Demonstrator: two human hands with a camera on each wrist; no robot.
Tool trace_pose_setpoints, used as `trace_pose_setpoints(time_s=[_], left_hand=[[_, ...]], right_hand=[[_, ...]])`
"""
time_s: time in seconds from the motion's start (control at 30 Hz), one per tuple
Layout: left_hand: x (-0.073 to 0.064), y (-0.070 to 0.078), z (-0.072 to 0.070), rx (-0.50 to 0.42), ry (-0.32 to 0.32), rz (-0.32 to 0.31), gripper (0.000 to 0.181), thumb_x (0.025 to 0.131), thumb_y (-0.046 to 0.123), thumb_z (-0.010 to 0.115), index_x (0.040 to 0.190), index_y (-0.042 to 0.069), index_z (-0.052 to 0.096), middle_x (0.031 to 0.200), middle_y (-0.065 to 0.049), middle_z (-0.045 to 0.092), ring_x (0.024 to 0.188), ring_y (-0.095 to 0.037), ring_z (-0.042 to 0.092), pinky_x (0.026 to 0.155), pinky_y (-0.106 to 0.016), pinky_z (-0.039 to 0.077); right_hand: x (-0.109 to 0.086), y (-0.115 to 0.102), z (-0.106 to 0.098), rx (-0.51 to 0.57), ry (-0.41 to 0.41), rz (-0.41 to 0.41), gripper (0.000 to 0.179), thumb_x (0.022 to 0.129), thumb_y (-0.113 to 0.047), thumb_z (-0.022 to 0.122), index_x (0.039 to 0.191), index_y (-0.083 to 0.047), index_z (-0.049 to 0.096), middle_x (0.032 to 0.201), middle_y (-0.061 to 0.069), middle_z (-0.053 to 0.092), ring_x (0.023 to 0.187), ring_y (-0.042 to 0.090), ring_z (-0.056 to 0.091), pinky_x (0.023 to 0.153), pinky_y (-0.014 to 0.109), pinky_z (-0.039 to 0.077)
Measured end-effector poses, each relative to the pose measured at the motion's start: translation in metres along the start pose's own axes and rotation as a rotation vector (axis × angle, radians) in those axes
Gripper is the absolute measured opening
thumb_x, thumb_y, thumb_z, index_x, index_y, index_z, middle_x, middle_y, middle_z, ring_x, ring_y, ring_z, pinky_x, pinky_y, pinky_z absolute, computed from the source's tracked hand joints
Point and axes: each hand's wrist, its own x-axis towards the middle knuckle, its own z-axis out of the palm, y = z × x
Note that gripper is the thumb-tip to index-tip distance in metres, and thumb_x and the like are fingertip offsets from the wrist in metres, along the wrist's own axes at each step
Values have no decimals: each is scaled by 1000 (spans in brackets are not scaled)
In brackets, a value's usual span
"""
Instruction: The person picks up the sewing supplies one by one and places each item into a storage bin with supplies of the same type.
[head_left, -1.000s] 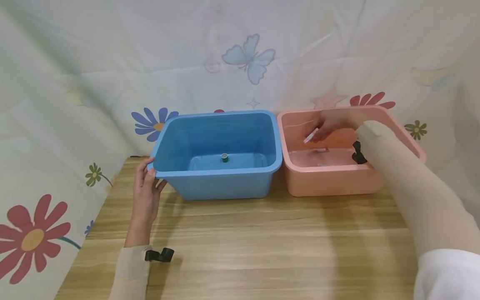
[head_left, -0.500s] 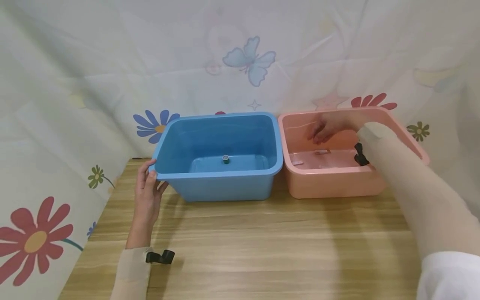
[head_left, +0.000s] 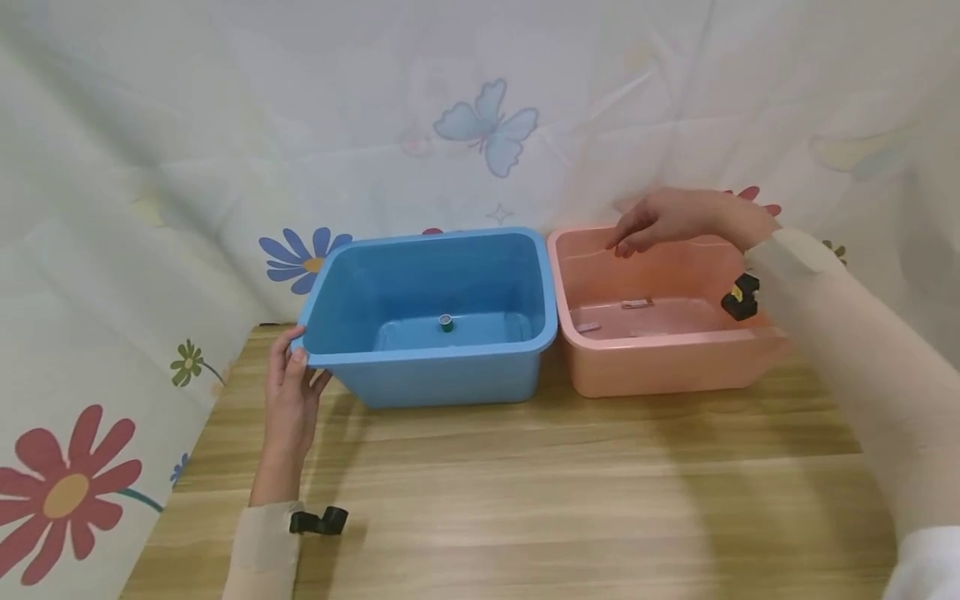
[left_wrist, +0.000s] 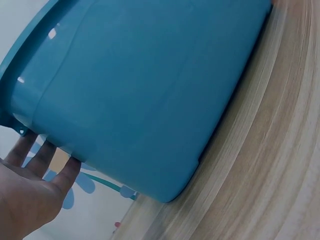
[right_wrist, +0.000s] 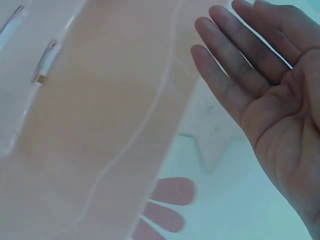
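My left hand (head_left: 291,408) grips the near left corner of the blue plastic tub (head_left: 427,360); in the left wrist view its fingers (left_wrist: 42,160) reach the tub under the rim. A small green cylinder with a pale top (head_left: 447,323) stands on the tub's floor. Above the back of the pink tub (head_left: 675,343) hovers my right hand (head_left: 667,221), holding nothing, its fingers (right_wrist: 225,90) loosely extended in the right wrist view. Two small flat whitish strips lie on the pink tub's floor: a reddish-ended strip (head_left: 637,303) and a plainer strip (head_left: 588,327). Their kind is unclear.
Both tubs stand side by side at the back of the wood-grain table (head_left: 525,500). A pale curtain (head_left: 375,108) printed with flowers and a butterfly hangs behind them and along the left. Black camera mounts (head_left: 318,522) sit on both wrists.
My right hand let go of a small whitish strip, which now lies at the pink tub's left front floor. That hand then rose out of the tub. The left hand stayed on the blue rim.
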Motion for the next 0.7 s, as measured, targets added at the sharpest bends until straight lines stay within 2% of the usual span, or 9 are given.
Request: trace_pose_setpoints(time_s=[0.2,0.3,0.47,0.57,0.63,0.7], left_hand=[[-1,2,-5,5,-2,7,43,108,25,50,149,19,43,156,-5,35,139,-32,41,100,-34,45],[-1,3,-6,4,3,6,43,108,26,50,149,19,43,157,-5,35,140,-32,41,100,-35,44],[-2,0,-8,-2,18,2,42,107,27,51,148,20,44,157,-4,34,140,-31,41,102,-39,42],[-4,-1,-8,2,27,0,42,107,28,51,148,20,44,157,-4,34,140,-31,41,102,-40,41],[-3,0,-8,9,28,-4,42,107,29,51,148,20,44,157,-3,34,140,-31,41,102,-40,41],[-2,0,-7,4,19,2,42,107,29,51,148,20,44,157,-4,34,141,-32,40,103,-40,41]], right_hand=[[-19,-16,2,-102,126,-16,29,103,-21,63,130,-17,71,124,4,70,115,24,61,99,46,52],[-26,-18,6,-148,200,-47,28,102,-17,63,128,-14,71,125,7,70,115,25,62,99,47,51],[-44,-33,18,-178,336,-39,30,103,-19,61,131,-12,69,130,11,68,119,31,61,100,56,47],[-57,-43,30,-188,438,-39,31,105,-23,59,132,-13,69,131,12,67,114,32,64,94,54,49],[-67,-49,41,-202,506,-41,31,105,-25,59,132,-14,69,129,12,68,103,30,68,84,49,53],[-77,-54,51,-258,580,-48,31,103,-26,61,132,-17,69,122,9,72,85,24,70,68,41,52]])
